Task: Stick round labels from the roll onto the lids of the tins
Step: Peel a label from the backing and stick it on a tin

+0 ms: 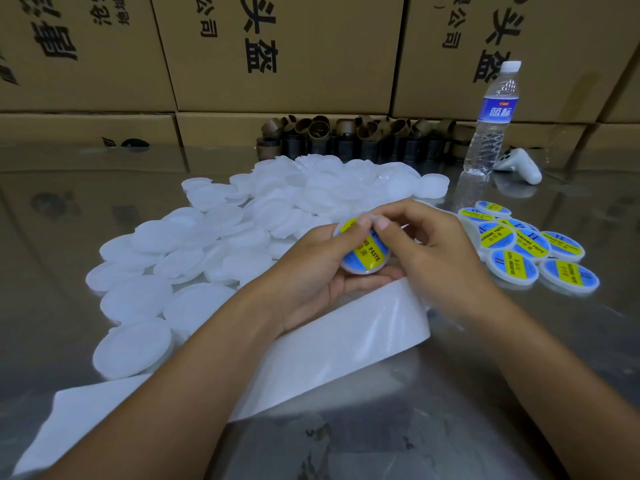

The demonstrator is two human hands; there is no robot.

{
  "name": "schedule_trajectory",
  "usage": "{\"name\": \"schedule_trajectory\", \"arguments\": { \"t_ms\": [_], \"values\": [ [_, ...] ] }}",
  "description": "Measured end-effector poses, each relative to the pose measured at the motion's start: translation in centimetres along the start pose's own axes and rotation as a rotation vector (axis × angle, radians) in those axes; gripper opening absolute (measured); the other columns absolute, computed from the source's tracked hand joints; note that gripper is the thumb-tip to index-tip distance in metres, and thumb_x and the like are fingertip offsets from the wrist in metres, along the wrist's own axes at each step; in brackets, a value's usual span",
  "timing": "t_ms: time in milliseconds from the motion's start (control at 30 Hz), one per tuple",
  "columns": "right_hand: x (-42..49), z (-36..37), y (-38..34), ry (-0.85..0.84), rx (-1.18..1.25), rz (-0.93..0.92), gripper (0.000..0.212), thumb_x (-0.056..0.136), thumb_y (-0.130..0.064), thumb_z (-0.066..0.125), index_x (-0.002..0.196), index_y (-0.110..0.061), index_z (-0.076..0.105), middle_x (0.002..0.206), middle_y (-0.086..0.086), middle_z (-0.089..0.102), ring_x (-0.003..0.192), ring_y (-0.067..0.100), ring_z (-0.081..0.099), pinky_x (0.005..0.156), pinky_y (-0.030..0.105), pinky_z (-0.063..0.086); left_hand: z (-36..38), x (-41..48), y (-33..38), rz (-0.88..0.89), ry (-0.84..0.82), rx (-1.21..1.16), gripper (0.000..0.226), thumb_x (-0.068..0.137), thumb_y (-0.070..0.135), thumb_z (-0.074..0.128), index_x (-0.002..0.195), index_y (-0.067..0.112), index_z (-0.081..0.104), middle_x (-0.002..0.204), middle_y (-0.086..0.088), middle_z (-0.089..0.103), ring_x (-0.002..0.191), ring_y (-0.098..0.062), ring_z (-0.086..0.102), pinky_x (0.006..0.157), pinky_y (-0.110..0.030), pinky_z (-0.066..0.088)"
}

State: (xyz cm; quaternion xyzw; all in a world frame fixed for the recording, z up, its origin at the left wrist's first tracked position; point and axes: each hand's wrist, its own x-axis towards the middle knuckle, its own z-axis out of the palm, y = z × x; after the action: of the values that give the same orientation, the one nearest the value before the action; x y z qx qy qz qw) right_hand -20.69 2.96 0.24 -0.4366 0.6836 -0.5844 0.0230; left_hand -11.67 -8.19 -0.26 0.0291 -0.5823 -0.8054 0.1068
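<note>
My left hand [318, 268] cradles a white round lid [363, 252] that bears a blue and yellow round label reading "PASTE". Its thumb lies on the label's upper left. My right hand [429, 251] pinches the lid's upper rim with curled fingers, its thumb pressing on the label. A pile of bare white lids [214, 244] spreads over the table to the left and behind. Several labelled lids [526, 247] lie in a heap at the right. A white strip of empty label backing [311, 355] runs under my forearms towards the lower left.
A water bottle [493, 119] stands at the back right beside a white controller [523, 164]. Brown cardboard cores [353, 136] are heaped at the back against stacked cardboard boxes [277, 53]. The table top [467, 410] is shiny metal.
</note>
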Motion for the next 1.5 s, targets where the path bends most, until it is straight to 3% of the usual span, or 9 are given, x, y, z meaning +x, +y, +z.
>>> {"name": "schedule_trajectory", "arguments": {
  "t_ms": [100,200,367,567,700,867,1033,1300,1500],
  "values": [
    [0.0,0.0,-0.2,-0.024,0.085,0.017,0.017,0.094,-0.016,0.056,0.098,-0.027,0.067,0.095,0.001,0.071,0.092,0.022,0.065,0.085,0.037,0.053,0.0,0.0,0.0,0.015,0.076,0.103,0.044,0.088,0.053,0.043,0.103,0.02,0.068,0.097,-0.009,0.074,0.085,-0.023,0.073,0.072,-0.028,0.059],
    [-0.1,0.0,-0.2,-0.002,0.117,0.042,0.02,0.092,-0.022,0.058,0.112,-0.027,0.061,0.095,0.002,0.071,0.092,0.018,0.066,0.083,0.032,0.052,0.1,0.1,0.2,0.048,0.104,0.133,0.044,0.092,0.056,0.034,0.108,0.033,0.068,0.096,-0.004,0.072,0.072,-0.014,0.068,0.065,-0.026,0.056],
    [-0.2,0.0,-0.4,-0.072,0.12,0.039,0.008,0.09,-0.021,0.061,0.091,-0.019,0.069,0.085,0.002,0.073,0.081,0.012,0.067,0.078,0.028,0.054,0.2,0.2,0.3,0.113,0.145,0.17,0.043,0.099,0.053,0.026,0.106,0.043,0.067,0.083,0.004,0.066,0.059,-0.007,0.054,0.062,-0.024,0.049],
    [-0.1,-0.1,-0.3,-0.1,0.213,0.085,0.015,0.095,-0.011,0.052,0.087,-0.015,0.064,0.066,-0.006,0.07,0.061,-0.002,0.062,0.06,0.009,0.047,-0.1,0.3,0.3,0.135,0.254,0.228,0.03,0.1,0.037,0.042,0.095,0.027,0.07,0.076,0.005,0.069,0.061,-0.007,0.059,0.06,-0.022,0.047],
    [0.0,0.0,0.0,-0.051,0.136,0.079,0.007,0.094,-0.018,0.055,0.097,-0.019,0.062,0.082,0.008,0.07,0.066,0.006,0.063,0.061,0.015,0.049,-0.7,0.1,0.0,0.194,0.273,0.239,0.018,0.095,0.028,0.054,0.091,0.018,0.069,0.083,-0.001,0.072,0.073,-0.01,0.066,0.062,-0.019,0.052],
    [-0.3,0.2,0.3,-0.09,0.058,0.041,0.028,0.082,-0.016,0.071,0.101,-0.03,0.057,0.078,-0.002,0.071,0.064,0.005,0.062,0.064,0.022,0.051,-0.6,0.1,0.1,0.229,0.282,0.179,0.016,0.093,0.026,0.058,0.094,0.013,0.067,0.081,-0.003,0.073,0.071,-0.011,0.069,0.062,-0.019,0.053],
    [0.0,0.0,0.2,-0.004,0.139,0.072,0.025,0.089,-0.01,0.062,0.103,-0.028,0.053,0.072,0.009,0.067,0.063,0.01,0.064,0.06,0.02,0.05,-0.6,0.3,0.0,0.212,0.291,0.17,0.014,0.085,0.011,0.067,0.099,0.01,0.065,0.091,-0.012,0.071,0.071,-0.012,0.07,0.064,-0.02,0.054],
    [0.2,-0.2,-0.5,0.069,0.122,0.078,0.019,0.096,-0.011,0.052,0.095,-0.029,0.057,0.056,-0.008,0.063,0.051,0.007,0.059,0.056,0.023,0.049,-0.5,0.5,-0.1,0.2,0.33,0.179,0.022,0.085,0.015,0.069,0.106,0.013,0.064,0.083,-0.004,0.072,0.07,-0.011,0.069,0.063,-0.02,0.054],
    [1.3,-3.2,-0.9,0.482,0.361,0.049,0.017,0.1,-0.015,0.045,0.099,-0.027,0.057,0.068,-0.003,0.057,0.044,0.006,0.049,0.049,0.02,0.046,-0.9,0.6,-0.2,0.229,0.526,0.36,0.034,0.089,0.023,0.067,0.12,0.024,0.055,0.063,0.006,0.062,0.055,-0.003,0.06,0.057,-0.016,0.05]
  ]
}}
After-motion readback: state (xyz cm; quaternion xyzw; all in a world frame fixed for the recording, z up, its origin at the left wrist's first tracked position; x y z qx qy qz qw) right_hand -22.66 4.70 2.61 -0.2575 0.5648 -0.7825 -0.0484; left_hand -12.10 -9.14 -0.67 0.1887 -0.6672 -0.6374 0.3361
